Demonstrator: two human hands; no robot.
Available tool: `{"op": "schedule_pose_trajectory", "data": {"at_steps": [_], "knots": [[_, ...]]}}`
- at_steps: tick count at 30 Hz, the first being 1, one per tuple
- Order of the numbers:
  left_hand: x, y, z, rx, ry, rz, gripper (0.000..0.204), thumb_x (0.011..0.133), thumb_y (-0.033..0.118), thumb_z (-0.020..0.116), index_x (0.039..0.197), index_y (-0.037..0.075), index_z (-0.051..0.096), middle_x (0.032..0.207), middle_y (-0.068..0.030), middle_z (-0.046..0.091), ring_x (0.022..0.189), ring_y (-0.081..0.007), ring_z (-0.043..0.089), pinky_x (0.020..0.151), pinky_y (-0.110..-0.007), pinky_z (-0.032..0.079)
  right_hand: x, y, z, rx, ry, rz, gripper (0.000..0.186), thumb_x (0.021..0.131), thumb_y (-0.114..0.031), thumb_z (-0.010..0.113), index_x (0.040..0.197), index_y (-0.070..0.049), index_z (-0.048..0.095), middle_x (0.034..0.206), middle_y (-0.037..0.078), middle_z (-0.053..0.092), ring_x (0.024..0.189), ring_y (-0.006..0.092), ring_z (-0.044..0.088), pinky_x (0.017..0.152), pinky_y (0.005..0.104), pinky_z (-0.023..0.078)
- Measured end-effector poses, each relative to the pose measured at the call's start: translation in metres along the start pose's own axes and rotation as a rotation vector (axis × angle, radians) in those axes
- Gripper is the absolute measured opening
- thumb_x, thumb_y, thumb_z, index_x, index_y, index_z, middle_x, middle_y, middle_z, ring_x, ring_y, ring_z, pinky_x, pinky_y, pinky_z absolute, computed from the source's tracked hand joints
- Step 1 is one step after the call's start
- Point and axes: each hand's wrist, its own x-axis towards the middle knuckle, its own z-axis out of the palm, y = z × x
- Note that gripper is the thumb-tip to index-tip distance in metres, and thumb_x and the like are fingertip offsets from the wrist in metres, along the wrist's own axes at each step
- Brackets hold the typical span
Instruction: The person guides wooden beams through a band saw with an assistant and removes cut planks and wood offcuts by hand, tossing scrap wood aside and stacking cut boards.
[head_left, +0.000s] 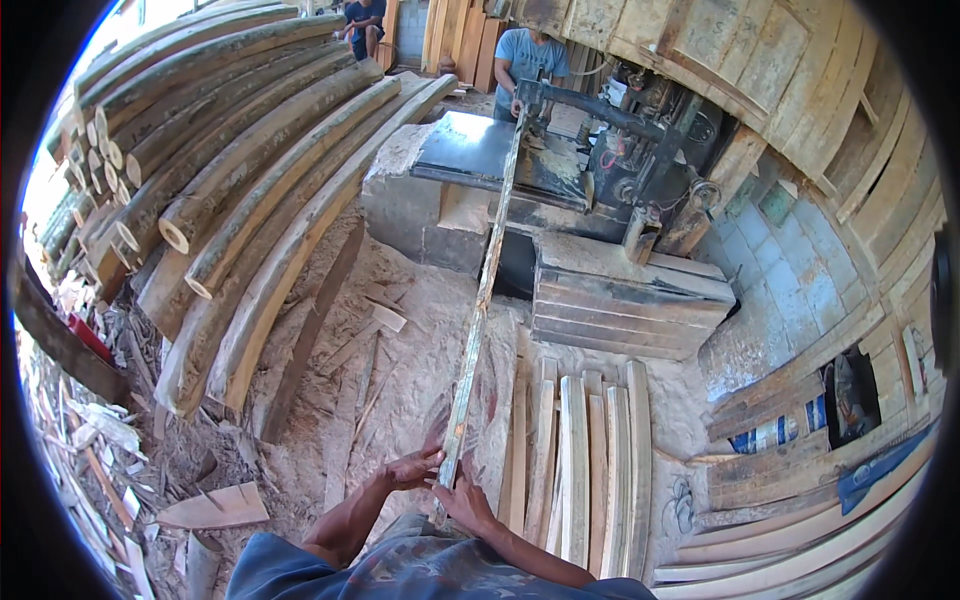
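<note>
A long, narrow wooden board with rough, bark-flecked edges runs from my waist to the dark metal table of a sawing machine. My left hand grips its near end from the left, fingers curled at the edge. On the other side, a little nearer to me, my right hand holds the same end with its fingers against the wood. Behind the machine a co-worker in a blue shirt has a hand at the board's far end. The blade cannot be made out.
Long debarked logs are stacked at the left. Sawn boards lie on the sawdust floor by my right side. A timber block fronts the machine. Wood scraps litter the lower left. Another person sits far back.
</note>
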Motion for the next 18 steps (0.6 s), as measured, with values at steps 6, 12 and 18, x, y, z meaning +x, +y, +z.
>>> {"op": "schedule_pose_trajectory", "data": {"at_steps": [6,12,18], "knots": [[-0.060,-0.088,0.028,0.003,-0.008,0.011,0.059,0.083,0.049,0.050,0.130,0.016,0.033,0.120,-0.0040,0.047,0.110,-0.0219,0.046,0.088,-0.040,0.040,-0.099,0.002,0.049,0.072,0.060,-0.053,0.048,0.079,-0.034,0.056,0.107,0.003,0.046,0.074,0.027,0.059,0.071,0.0446,0.058,0.063,0.0473,0.047],[-0.123,-0.179,0.053,-0.025,-0.015,-0.005,0.063,0.084,0.045,0.051,0.135,0.018,0.027,0.123,-0.0039,0.045,0.109,-0.0226,0.047,0.087,-0.040,0.040,-0.200,0.006,0.101,0.014,-0.002,0.077,0.054,0.081,-0.037,0.052,0.117,0.002,0.041,0.081,0.027,0.060,0.077,0.0416,0.060,0.068,0.0455,0.048],[-0.190,-0.278,0.090,-0.022,-0.033,0.013,0.064,0.083,0.050,0.051,0.133,0.018,0.027,0.122,-0.0034,0.044,0.108,-0.0207,0.046,0.089,-0.040,0.039,-0.315,0.009,0.152,0.104,-0.064,0.096,0.062,0.077,-0.036,0.056,0.119,0.005,0.035,0.086,0.029,0.059,0.078,0.0434,0.059,0.070,0.0477,0.048]]}}
